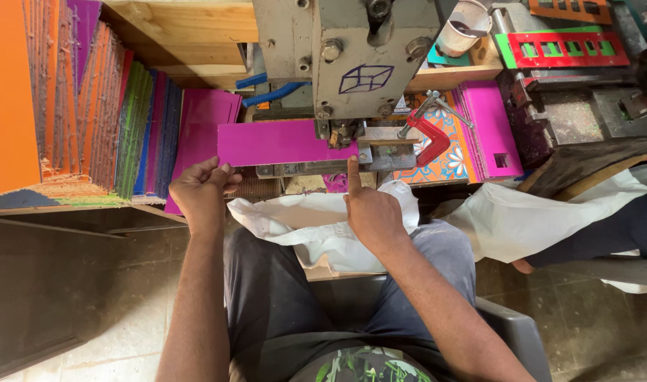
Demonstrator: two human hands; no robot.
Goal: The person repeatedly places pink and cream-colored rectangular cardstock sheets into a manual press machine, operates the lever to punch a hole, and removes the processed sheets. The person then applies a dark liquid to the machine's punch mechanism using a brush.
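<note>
While the person sits facing the grey punching machine, one magenta card strip lies flat across the machine's metal bed, its right end under the punch head. The left hand pinches the strip's left lower corner between thumb and curled fingers. The right hand has one forefinger stretched straight up, its tip touching the strip's lower edge near the right end, while the other fingers are folded in. One red clamp sits just right of the punch head, gripping the bed. Beyond it lies one patterned blue and orange sheet, and beside that one magenta piece with a square cut-out. To the left stands one dense stack of coloured sheets on edge, orange, green, blue and pink; their number cannot be told. One white cloth is draped over the person's lap. At the top right rest one red stencil frame with four openings and one white cup.
</note>
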